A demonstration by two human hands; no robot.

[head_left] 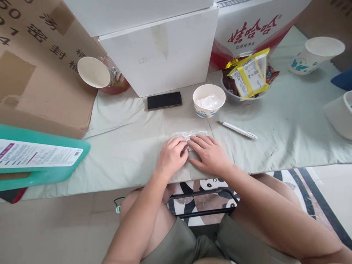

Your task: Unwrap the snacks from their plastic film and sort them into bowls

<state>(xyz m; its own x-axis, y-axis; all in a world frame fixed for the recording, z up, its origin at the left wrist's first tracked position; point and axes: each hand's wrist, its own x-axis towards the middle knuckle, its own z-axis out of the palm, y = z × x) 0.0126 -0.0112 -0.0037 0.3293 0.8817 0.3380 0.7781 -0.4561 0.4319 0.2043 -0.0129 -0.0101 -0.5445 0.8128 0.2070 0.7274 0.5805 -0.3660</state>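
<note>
A small sheet or bag of clear plastic (189, 135) lies on the cloth-covered table, partly hidden beneath my fingers. My left hand (172, 156) rests on its left part, palm down, with fingers lightly bent and the thumb apart. On its right part my right hand (209, 154) lies nearly flat, its fingers spread. The two hands almost meet over the plastic. Just beyond them stands a paper cup (202, 112) with crumpled clear plastic inside. A white pen (238, 130) is to the right of my right hand.
Behind the hands lies a black phone (164, 100), in front of a white box (165, 58). A bowl of wrapped snacks (249, 79) and a tilted paper cup (315, 55) are at the right. Leftward are a cardboard box (55, 99), another cup (95, 72) and a green container (63, 176).
</note>
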